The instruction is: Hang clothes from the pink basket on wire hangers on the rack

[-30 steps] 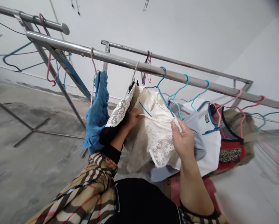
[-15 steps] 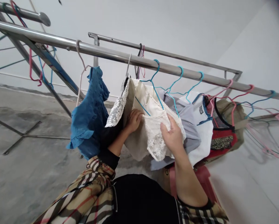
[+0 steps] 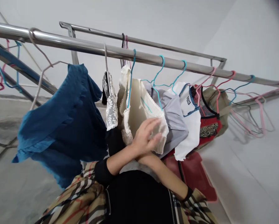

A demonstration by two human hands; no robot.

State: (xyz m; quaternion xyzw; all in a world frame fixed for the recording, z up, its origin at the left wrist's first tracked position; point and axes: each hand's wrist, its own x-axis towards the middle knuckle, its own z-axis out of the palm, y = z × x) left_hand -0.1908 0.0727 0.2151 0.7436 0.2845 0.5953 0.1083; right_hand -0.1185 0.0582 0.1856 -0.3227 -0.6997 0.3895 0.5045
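My left hand (image 3: 147, 137) lies with fingers stretched out flat on a cream lace garment (image 3: 139, 105). The garment hangs from a teal hanger (image 3: 130, 77) on the steel rail (image 3: 83, 46). My right forearm (image 3: 162, 175) crosses under the left wrist, and its hand is hidden behind the left arm. A white lace piece (image 3: 111, 109) hangs just left of the cream garment. A blue ruffled garment (image 3: 65, 121) hangs further left, close to my face.
Right of the cream garment hang a grey and white shirt (image 3: 179, 118) and a red patterned garment (image 3: 210, 126). Several bare pink and teal hangers (image 3: 253, 121) sit at the rail's right end. A second rail (image 3: 153, 45) runs behind. A red cloth (image 3: 197, 174) lies below.
The view has moved closer and to the right. My left hand has come off the garment's inside and now lies flat on its front. My right hand has let go and slipped under the left arm.
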